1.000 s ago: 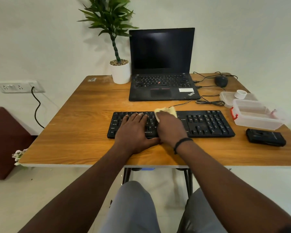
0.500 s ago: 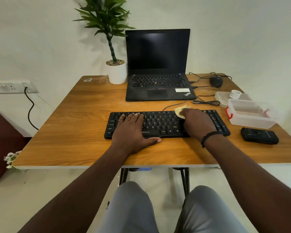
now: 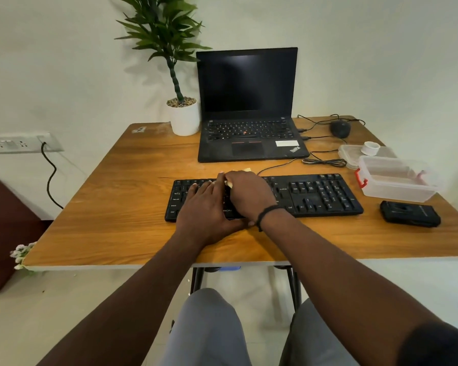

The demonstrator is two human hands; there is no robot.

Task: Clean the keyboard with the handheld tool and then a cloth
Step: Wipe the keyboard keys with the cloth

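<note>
Item: black full-size plastic keyboard [image 3: 315, 194], lying flat near the front edge of a wooden table top [image 3: 111, 207].

Left hand [image 3: 206, 210]: laid palm-down on the keyboard's left half, fingers straight and spread over the keys, thumb stretched along the front edge. It holds nothing and only presses on the keys.

Right hand [image 3: 249, 192]: just beside the left hand, touching it or nearly so, over the keyboard's middle. Its fingers are curled down onto a small pale yellow cloth [image 3: 229, 184], which shows only as slivers at the fingertips and at the far knuckles; the hand presses the cloth against the keys. A thin black band [image 3: 266, 212] circles the wrist.

Beyond both hands: an open black laptop [image 3: 249, 107] with a dark screen. Beyond the left hand, beside the laptop: a green leafy plant in a white round pot [image 3: 184, 120].

To the right of the right hand, past the keyboard's number pad: a clear plastic box with a red latch [image 3: 397, 180]. Beyond that box, a clear flat lid [image 3: 352, 151] carrying a small white ring-shaped object [image 3: 371, 147]. Nearer than the box: a flat black rectangular device [image 3: 410, 213]. Far right corner: a black mouse [image 3: 340, 128] with black cables [image 3: 325, 162] running toward the laptop and keyboard.

Far left of the left hand, on the wall: a white socket panel [image 3: 19, 143] with a black cord plugged in.
</note>
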